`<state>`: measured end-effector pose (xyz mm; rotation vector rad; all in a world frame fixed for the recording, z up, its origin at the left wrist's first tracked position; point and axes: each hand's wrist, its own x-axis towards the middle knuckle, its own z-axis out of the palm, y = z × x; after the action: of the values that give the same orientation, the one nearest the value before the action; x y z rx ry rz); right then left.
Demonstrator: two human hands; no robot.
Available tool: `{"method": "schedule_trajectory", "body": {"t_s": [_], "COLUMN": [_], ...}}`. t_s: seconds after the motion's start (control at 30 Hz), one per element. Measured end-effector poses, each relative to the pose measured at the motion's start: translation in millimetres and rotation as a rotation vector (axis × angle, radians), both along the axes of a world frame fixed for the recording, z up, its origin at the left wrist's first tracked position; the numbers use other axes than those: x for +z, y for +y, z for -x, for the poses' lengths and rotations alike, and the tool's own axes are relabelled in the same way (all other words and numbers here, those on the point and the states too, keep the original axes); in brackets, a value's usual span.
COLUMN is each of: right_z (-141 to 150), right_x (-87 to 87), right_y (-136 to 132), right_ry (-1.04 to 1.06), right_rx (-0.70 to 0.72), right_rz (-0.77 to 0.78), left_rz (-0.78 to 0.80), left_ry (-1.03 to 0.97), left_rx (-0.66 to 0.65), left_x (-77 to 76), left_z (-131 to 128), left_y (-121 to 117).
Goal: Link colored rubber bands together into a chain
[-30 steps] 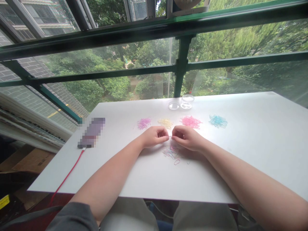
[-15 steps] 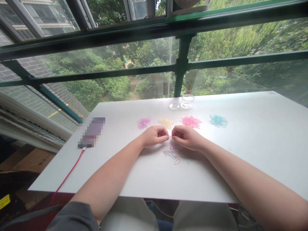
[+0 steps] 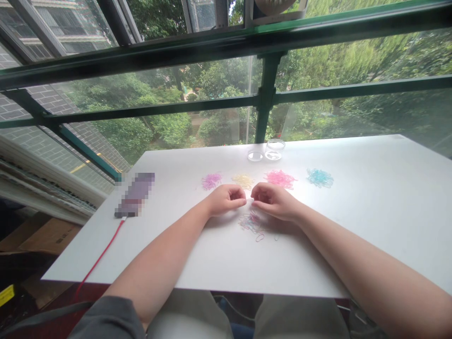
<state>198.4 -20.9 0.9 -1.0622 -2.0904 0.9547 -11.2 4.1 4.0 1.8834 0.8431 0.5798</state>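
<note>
My left hand [image 3: 226, 199] is closed in a pinch above the middle of the table. Opposite it, my right hand [image 3: 272, 201] pinches too, its fingertips a small gap away. A thin, pale rubber band [image 3: 249, 199] spans that gap, gripped at both ends; its colour is hard to make out. Just below the hands lies a loose pile of mixed-colour rubber bands [image 3: 251, 223]. Beyond the hands are sorted piles: purple bands [image 3: 211, 181], pale yellow bands [image 3: 242, 180], pink bands [image 3: 280, 179] and turquoise bands [image 3: 319, 177].
A clear round tub [image 3: 275, 149] and its lid [image 3: 255, 156] stand at the back edge of the white table [image 3: 370, 202]. On the left lies a blurred-out phone [image 3: 136, 194] with a red cable [image 3: 102, 256]. One stray band [image 3: 276, 238] lies right of the mixed pile.
The fingertips have drawn slightly further apart, and the band between them shows a little more clearly. The piles, tub and phone have stayed put.
</note>
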Motion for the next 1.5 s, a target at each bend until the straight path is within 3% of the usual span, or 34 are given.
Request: {"method": "schedule_trajectory", "body": {"t_s": [1.5], "right_z": [2.6], "right_x": [2.6], "right_y": [-3.8], "right_ry": [-0.074], "right_rx": [0.007], "right_rz": [-0.043], "left_rz": [-0.033], "left_ry": [0.037], "left_rx": [-0.018], "left_x": [-2.4], "left_z": [-0.4], "left_y": [-0.5]}}
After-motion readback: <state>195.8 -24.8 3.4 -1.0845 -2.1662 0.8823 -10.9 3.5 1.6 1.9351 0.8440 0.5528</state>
